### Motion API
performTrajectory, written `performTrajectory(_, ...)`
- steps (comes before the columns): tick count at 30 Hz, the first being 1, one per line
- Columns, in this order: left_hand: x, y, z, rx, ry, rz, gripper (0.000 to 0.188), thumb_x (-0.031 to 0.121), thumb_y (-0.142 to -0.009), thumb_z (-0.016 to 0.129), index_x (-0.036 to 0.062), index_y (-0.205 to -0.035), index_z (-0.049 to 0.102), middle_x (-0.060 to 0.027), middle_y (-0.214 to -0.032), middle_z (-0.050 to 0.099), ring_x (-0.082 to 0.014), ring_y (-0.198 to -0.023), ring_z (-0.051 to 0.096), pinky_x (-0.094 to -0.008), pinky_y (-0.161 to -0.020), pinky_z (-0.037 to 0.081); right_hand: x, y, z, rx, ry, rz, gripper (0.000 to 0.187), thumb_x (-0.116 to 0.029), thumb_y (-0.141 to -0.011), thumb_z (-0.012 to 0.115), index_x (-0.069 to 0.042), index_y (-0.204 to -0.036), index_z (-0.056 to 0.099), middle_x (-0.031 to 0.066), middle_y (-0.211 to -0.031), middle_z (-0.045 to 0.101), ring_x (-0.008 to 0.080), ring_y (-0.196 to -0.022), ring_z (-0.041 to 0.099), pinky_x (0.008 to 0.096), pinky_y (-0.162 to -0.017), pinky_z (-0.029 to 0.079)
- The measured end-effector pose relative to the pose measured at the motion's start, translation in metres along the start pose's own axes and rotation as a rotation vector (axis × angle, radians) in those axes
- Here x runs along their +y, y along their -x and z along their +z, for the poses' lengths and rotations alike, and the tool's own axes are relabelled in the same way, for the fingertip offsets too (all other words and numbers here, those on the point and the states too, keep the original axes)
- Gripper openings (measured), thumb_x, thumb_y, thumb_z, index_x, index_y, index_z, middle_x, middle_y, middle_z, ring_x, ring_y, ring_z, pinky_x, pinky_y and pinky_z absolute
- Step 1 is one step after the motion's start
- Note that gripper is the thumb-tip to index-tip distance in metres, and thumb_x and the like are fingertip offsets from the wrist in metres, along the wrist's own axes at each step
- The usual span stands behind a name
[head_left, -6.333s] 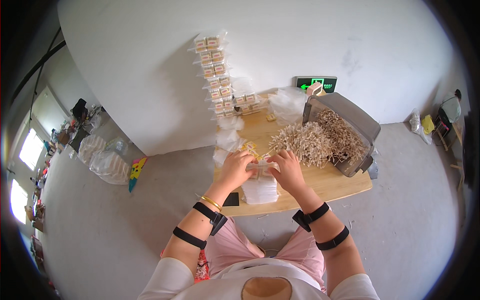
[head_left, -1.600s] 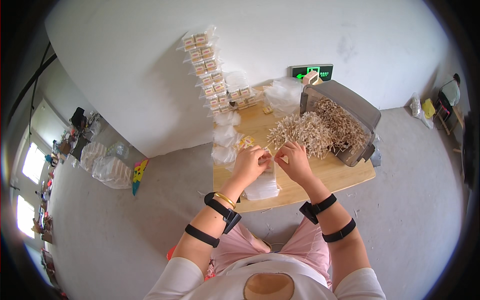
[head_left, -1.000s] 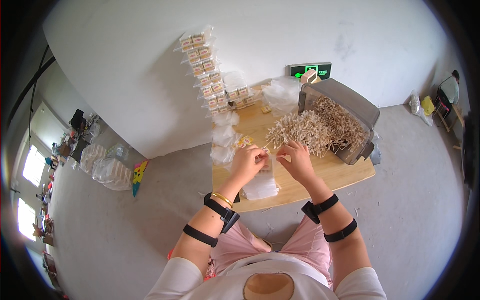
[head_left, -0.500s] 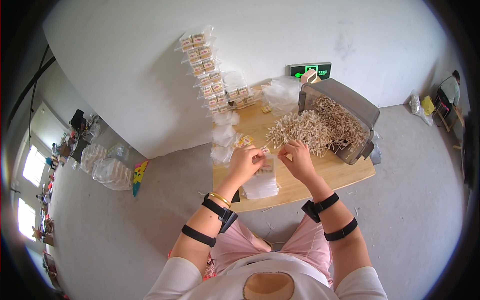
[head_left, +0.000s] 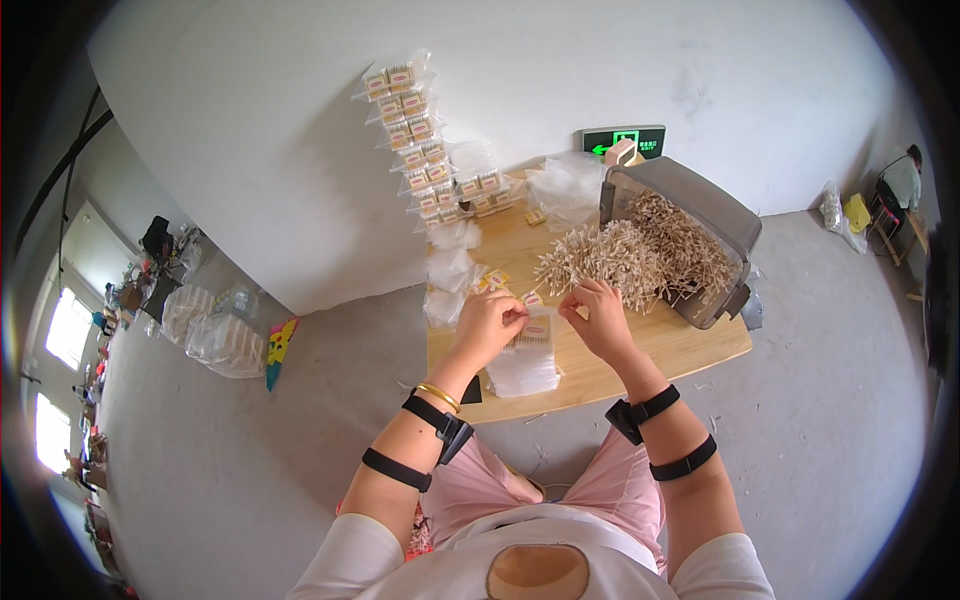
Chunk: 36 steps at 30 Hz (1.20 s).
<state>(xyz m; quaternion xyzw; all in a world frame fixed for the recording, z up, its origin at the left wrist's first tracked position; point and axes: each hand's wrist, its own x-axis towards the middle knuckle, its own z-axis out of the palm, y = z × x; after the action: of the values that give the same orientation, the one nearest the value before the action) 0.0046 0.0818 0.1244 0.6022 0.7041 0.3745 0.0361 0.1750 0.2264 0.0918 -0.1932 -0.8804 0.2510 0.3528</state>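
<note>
Head view, left hand: the left hand (head_left: pixel 492 325) is narrow, fingertips bunched at the packet's upper left; cannot tell whether they grip film.
Right hand: the right hand (head_left: pixel 600 322) is narrow, thumb and forefinger near its upper right corner; grip unclear.
Packet: clear, flat plastic packet of thin brown sticks (head_left: pixel 534 332), between the hands, above a white stack of flat plastic bags (head_left: pixel 522 378).
Beyond: loose heap of pale sticks (head_left: pixel 600 262) spilling from a grey plastic bin (head_left: pixel 690 195).
Handling: thin film likely wants light, level pinches at both corners.

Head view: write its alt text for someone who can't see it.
A person's left hand and right hand are close together at a stack of plastic bags on a wooden table. Beyond them, pale sticks spill from a grey bin; packets stand stacked by the wall.
</note>
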Motion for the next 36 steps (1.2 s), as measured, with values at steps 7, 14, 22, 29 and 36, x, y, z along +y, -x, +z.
performTrajectory(7, -0.0027, 0.0002, -0.0002, 0.012, -0.032, 0.034, 0.011, 0.010, -0.078, 0.078, 0.0010, -0.083, 0.074, -0.0115, -0.079, 0.069, -0.0283, -0.075, 0.067, -0.0361, -0.070, 0.053, -0.0003, -0.0003, 0.0008, -0.002, 0.012, 0.009, 0.006, -0.015, -0.080, 0.075, -0.014, -0.081, 0.069, 0.0002, -0.085, 0.061, 0.0232, -0.094, 0.059, 0.0399, -0.086, 0.039)
performTrajectory(14, -0.0016, -0.0001, -0.0005, 0.005, -0.034, 0.041, 0.011, 0.010, -0.078, 0.078, 0.0013, -0.083, 0.074, -0.0113, -0.078, 0.067, -0.0285, -0.073, 0.066, -0.0363, -0.069, 0.052, 0.0004, 0.0001, -0.0002, -0.009, 0.013, 0.009, 0.007, -0.015, -0.080, 0.075, -0.014, -0.081, 0.069, 0.0000, -0.085, 0.062, 0.0229, -0.094, 0.059, 0.0400, -0.086, 0.038)
performTrajectory(22, -0.0051, -0.0006, 0.0014, 0.002, -0.034, 0.053, 0.010, 0.010, -0.078, 0.078, 0.0015, -0.082, 0.073, -0.0113, -0.076, 0.066, -0.0285, -0.071, 0.065, -0.0362, -0.067, 0.051, 0.0002, 0.0002, 0.0001, -0.023, 0.028, 0.014, 0.007, -0.016, -0.080, 0.075, -0.014, -0.080, 0.069, -0.0004, -0.085, 0.062, 0.0225, -0.094, 0.059, 0.0402, -0.086, 0.038)
performTrajectory(29, -0.0047, -0.0006, 0.0005, 0.009, -0.106, 0.088, 0.009, 0.009, -0.076, 0.077, 0.0024, -0.078, 0.072, -0.0120, -0.075, 0.067, -0.0285, -0.072, 0.066, -0.0371, -0.068, 0.051, -0.0028, -0.0008, -0.0016, -0.047, 0.044, 0.010, 0.006, -0.017, -0.080, 0.075, -0.014, -0.080, 0.069, -0.0008, -0.086, 0.063, 0.0226, -0.094, 0.059, 0.0401, -0.086, 0.038)
performTrajectory(36, -0.0048, -0.0028, -0.0015, -0.031, -0.042, 0.035, 0.010, 0.009, -0.077, 0.076, 0.0028, -0.083, 0.073, -0.0125, -0.078, 0.070, -0.0264, -0.075, 0.068, -0.0354, -0.070, 0.053, -0.0038, -0.0038, -0.0021, -0.123, 0.037, 0.072, 0.009, -0.018, -0.079, 0.076, -0.016, -0.086, 0.071, 0.0006, -0.093, 0.063, 0.0242, -0.098, 0.058, 0.0410, -0.091, 0.039)
